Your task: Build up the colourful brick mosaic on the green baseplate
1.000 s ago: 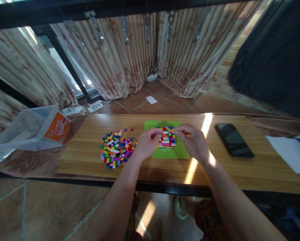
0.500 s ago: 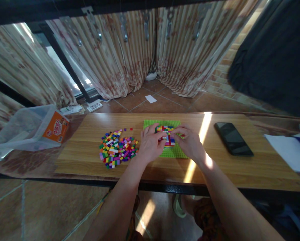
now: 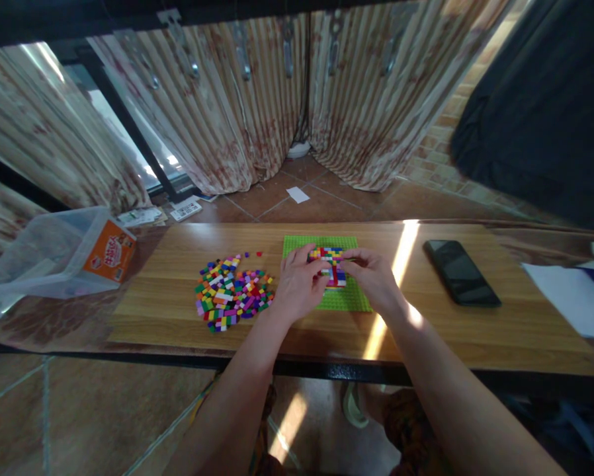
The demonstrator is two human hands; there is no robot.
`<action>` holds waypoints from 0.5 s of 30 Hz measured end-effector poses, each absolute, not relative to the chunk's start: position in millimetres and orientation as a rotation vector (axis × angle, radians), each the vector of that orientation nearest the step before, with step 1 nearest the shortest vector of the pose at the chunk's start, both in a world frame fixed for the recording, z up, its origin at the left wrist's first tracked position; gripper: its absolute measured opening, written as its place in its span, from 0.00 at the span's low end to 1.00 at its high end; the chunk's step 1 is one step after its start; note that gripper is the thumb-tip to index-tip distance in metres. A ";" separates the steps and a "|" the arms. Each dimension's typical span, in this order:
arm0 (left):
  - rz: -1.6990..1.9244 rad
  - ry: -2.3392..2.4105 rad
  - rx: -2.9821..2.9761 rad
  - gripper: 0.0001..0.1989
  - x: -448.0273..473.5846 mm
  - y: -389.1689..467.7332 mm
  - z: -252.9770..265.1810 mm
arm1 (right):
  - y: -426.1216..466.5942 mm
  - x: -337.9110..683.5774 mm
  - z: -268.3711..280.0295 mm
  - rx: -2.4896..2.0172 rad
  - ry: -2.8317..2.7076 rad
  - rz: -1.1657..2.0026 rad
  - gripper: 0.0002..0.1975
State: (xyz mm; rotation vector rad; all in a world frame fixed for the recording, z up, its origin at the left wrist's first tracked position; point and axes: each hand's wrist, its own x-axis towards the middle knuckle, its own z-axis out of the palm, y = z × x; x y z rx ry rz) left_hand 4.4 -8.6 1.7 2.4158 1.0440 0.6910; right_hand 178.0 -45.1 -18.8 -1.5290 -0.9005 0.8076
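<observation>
A green studded baseplate (image 3: pixel 349 301) lies on the wooden table, with a low multicoloured build of toy bricks (image 3: pixel 334 274) on its middle. My left hand (image 3: pixel 299 281) curves around the build's left side, thumb and fingers bent against the bricks; whether it pinches a loose piece is hidden. At the build's right edge, my right hand (image 3: pixel 374 274) has thumb and forefinger pressed together, and anything between them is too small to make out. Left of the baseplate lies a heap of loose toy bricks (image 3: pixel 232 294) in many colours.
A black phone (image 3: pixel 462 272) lies on the table (image 3: pixel 153 291) to the right. A clear plastic bin (image 3: pixel 53 254) with an orange label stands at the far left. White paper (image 3: pixel 565 297) sits past the table's right end. Curtains (image 3: pixel 257 112) hang behind.
Both hands stay at the build. The right hand's fingers have shifted very slightly at its right edge; the view has tilted a little.
</observation>
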 end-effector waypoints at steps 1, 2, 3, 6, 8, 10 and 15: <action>0.694 1.039 2.411 0.12 4.2 -8.5 1.7 | -44.4 175.7 -18.1 -1.538 -0.891 0.818 0.13; 0.697 1.036 2.403 0.12 3.8 -8.3 1.8 | -43.8 173.9 -17.3 -1.546 -0.879 0.830 0.13; 0.701 1.032 2.393 0.12 3.2 -8.0 2.1 | -43.3 172.6 -16.5 -1.551 -0.863 0.844 0.13; 0.725 1.048 2.354 0.12 -2.6 -4.4 4.7 | -42.5 171.0 -14.8 -1.513 -0.811 0.897 0.13; 0.764 1.110 2.315 0.12 -11.3 1.7 7.0 | -42.4 170.8 -14.9 -1.469 -0.786 0.931 0.12; 0.806 1.194 2.266 0.11 -24.7 10.5 8.9 | -42.6 170.4 -15.7 -1.443 -0.757 0.949 0.13; 0.702 1.436 2.157 0.13 -67.4 31.1 9.6 | -43.5 167.9 -16.4 -1.432 -0.690 0.946 0.13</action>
